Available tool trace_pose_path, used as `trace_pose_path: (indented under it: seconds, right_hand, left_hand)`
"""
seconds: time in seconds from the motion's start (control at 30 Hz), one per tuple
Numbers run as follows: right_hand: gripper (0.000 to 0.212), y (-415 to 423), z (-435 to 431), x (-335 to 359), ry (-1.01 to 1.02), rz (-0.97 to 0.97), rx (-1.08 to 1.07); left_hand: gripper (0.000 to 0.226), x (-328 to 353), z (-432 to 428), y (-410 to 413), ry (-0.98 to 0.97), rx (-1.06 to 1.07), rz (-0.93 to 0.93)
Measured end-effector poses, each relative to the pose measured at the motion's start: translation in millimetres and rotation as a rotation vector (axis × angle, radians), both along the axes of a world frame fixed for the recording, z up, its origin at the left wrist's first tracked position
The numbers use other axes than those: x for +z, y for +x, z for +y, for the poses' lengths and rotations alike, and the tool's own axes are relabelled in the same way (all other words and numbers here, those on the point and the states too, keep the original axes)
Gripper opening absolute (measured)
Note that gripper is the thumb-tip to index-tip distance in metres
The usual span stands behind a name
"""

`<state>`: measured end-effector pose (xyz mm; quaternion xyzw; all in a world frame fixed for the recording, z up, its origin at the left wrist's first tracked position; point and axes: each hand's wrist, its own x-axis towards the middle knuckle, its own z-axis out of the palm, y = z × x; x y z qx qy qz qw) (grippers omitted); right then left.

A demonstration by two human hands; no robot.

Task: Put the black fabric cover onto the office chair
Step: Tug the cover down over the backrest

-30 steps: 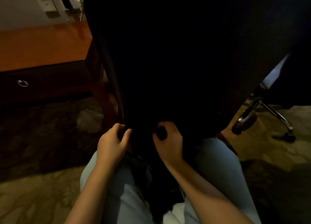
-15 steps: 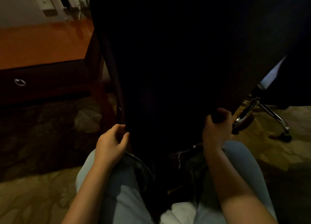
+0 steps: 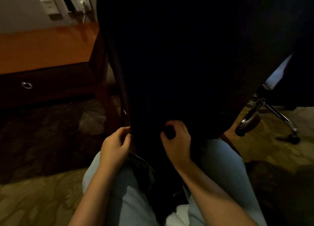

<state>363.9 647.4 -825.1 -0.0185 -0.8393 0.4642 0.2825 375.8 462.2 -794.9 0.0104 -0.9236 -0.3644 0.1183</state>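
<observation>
Black fabric cover (image 3: 186,64) fills centre and top of view, hanging down over the back of the office chair (image 3: 253,114). It's too dark to make out folds or seams. Its lower hem ends just above the person's knees. A darker piped edge runs down the cover's left side to the btm corner.

Patterned carpet (image 3: 34,200) covers the floor, lit lower left, in shadow under the desk (image 3: 47,47). The desk is at left, w/ an orange-brown top and dark front, beside the cover's left edge.

Person's legs in light jeans (image 3: 220,166) come up from the btm of frame, one each side of the hanging fabric.

Of the chair itself only the chrome base shows, at right, w/ legs splayed on the carpet. The rest is under the cover.

L hand (image 3: 115,144) is at the cover's btm-left corner, thumb and fingers pinching the edge there. R hand (image 3: 176,139) is near it, further in along the hem, fingers curled round a bunch of the fabric. So the cover is above and ahead of both hands, w/ the hem in their grip.

Wall sockets (image 3: 68,4) are top left, one w/ a plug in. There's a small ring pull (image 3: 26,85) on the desk drawer.
</observation>
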Motion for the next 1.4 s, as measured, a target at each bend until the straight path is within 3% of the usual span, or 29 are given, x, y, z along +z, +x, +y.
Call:
trace_pose_path:
  seconds: [0.1,0.23,0.37,0.43,0.6,0.7,0.83,1.03,1.13,1.3,1.4]
  right_hand:
    - [0.028,0.6,19.2,5.1,-0.045,0.027,-0.017]
    - [0.034,-0.5,58.3,22.6,-0.407,-0.011,-0.148]
    - [0.032,-4.0,69.5,33.7,-0.568,0.023,-0.252]
    - [0.03,-1.3,52.4,28.8,-0.501,0.006,-0.216]
    - [0.024,1.3,0.9,0.2,0.004,0.026,-0.038]
    - [0.023,2.3,-8.8,-4.9,0.139,-0.015,0.034]
    - [0.027,6.7,-9.4,20.8,0.214,0.105,0.079]
    - [0.026,0.6,-17.0,124.4,0.194,0.569,0.01]
    - [0.029,1.3,-30.0,144.0,0.228,0.679,0.041]
    - [0.027,-3.0,-48.5,104.0,0.471,0.6,0.149]
    - [0.025,-5.9,-56.3,53.6,0.629,0.491,0.183]
  left_hand:
    - [0.027,-1.3,-2.5,0.1,0.014,-0.019,-0.002]
    - [0.026,-3.1,-3.2,0.0,0.005,-0.019,0.01]
    - [0.026,-4.1,1.0,-2.3,0.015,0.005,0.01]
    - [0.026,-3.8,2.7,-3.2,0.027,0.024,0.014]
    - [0.026,-2.4,1.7,-2.6,0.059,0.029,-0.005]
    - [0.028,-2.2,-2.4,-1.4,0.063,-0.003,-0.029]
    - [0.028,-4.2,-7.2,-2.0,0.07,-0.024,-0.026]
    - [0.024,-5.8,-5.5,-4.8,0.158,-0.013,-0.02]
    - [0.021,-4.6,-6.0,-6.8,0.269,0.006,-0.033]
    - [0.023,-1.6,-11.7,-7.8,0.591,0.079,-0.046]
    - [0.024,0.9,-16.6,-3.2,0.657,0.086,-0.026]
